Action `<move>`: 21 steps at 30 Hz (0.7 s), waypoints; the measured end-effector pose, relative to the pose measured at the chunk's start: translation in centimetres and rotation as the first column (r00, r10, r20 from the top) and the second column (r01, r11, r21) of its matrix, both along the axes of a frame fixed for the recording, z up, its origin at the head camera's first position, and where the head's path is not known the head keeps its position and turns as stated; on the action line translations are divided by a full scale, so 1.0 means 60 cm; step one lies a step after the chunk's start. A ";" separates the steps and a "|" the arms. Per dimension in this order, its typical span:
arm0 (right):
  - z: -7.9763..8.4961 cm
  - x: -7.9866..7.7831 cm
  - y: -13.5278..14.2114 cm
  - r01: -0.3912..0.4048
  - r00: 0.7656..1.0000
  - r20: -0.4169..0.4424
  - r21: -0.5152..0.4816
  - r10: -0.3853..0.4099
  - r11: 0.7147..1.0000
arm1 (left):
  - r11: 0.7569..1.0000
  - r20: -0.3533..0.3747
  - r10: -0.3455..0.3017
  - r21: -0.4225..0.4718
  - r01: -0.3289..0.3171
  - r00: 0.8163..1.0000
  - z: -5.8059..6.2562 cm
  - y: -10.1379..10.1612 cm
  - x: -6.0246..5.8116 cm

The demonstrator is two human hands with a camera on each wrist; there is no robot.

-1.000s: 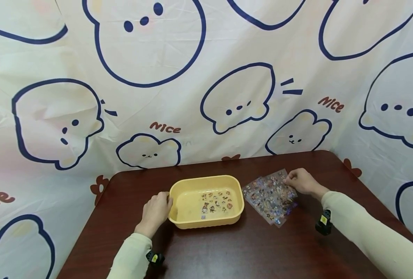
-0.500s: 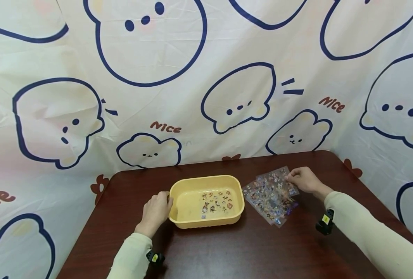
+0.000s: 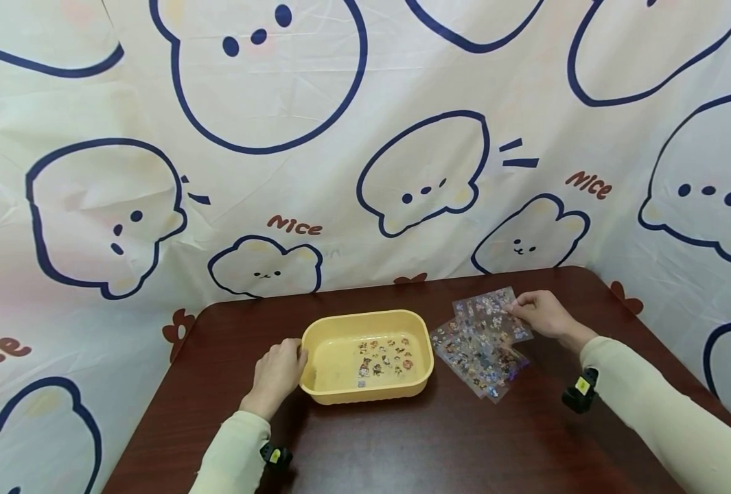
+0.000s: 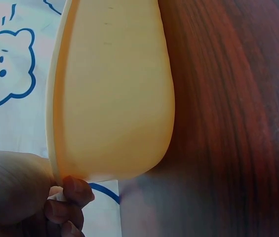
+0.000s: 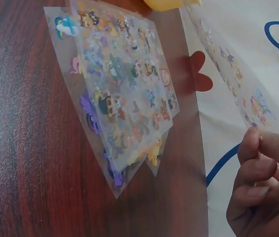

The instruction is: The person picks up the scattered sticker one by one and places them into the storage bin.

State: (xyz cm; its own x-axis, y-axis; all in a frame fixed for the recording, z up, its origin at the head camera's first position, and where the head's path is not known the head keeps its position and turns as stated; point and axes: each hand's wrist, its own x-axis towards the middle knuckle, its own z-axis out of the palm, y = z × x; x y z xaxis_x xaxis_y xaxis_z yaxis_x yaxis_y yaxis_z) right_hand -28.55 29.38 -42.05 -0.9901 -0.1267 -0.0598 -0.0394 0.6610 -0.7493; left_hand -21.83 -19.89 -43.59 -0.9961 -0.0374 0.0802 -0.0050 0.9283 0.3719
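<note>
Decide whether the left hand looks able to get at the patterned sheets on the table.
Probably not directly: the left hand grips the rim of the yellow basin, which stands between it and the patterned sheets; it would likely have to let go and reach across.

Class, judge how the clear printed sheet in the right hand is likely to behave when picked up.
The clear printed sheet is probably light: it looks thin, and the right hand merely pinches its edge. It may be semi-stiff rather than floppy, since its raised part shows little sag.
</note>
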 end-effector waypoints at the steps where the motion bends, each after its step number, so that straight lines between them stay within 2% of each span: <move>1: 0.001 0.000 -0.001 -0.003 1.000 0.000 -0.003 0.003 1.000 | 1.000 -0.001 0.001 -0.002 -0.001 1.000 0.000 0.000 0.000; 13: 0.020 0.004 -0.013 0.011 1.000 -0.002 -0.053 -0.011 0.999 | 1.000 -0.008 0.003 -0.013 -0.003 1.000 -0.001 -0.001 -0.001; 21: 0.022 0.003 -0.019 -0.005 1.000 0.012 -0.087 0.006 0.996 | 1.000 0.007 0.005 -0.010 -0.005 1.000 0.001 0.001 -0.001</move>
